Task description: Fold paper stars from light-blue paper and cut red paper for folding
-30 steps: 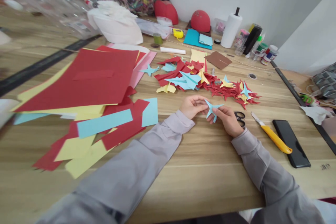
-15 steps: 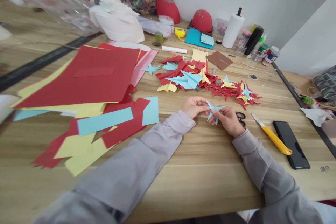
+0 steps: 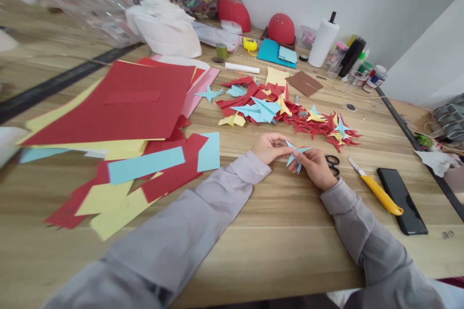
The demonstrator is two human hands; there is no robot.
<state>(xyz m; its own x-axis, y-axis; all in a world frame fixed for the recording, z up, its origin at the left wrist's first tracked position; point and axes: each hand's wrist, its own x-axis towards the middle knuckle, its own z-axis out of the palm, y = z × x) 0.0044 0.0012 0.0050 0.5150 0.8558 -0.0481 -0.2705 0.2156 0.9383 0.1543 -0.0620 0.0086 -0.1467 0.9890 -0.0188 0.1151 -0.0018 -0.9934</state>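
Note:
A light blue folded paper star (image 3: 297,153) with pointed arms is between my two hands, above the wooden table. My left hand (image 3: 270,148) pinches its left side with thumb and fingers. From the right, my right hand (image 3: 316,166) grips the star, its thumb lying on the paper. Just beyond the hands lies a pile of folded red, blue and yellow paper pieces (image 3: 261,108). Black-handled scissors (image 3: 332,160) lie partly hidden behind my right hand.
Red sheets (image 3: 145,116) and cut strips (image 3: 147,165) cover the left side. A yellow cutter (image 3: 380,194) rests partly over a black phone (image 3: 402,200) at right. Along the back stand a white bottle (image 3: 324,43) and small jars (image 3: 375,78).
The view has shifted very slightly. Both hands keep nearly the same hold on the blue star.

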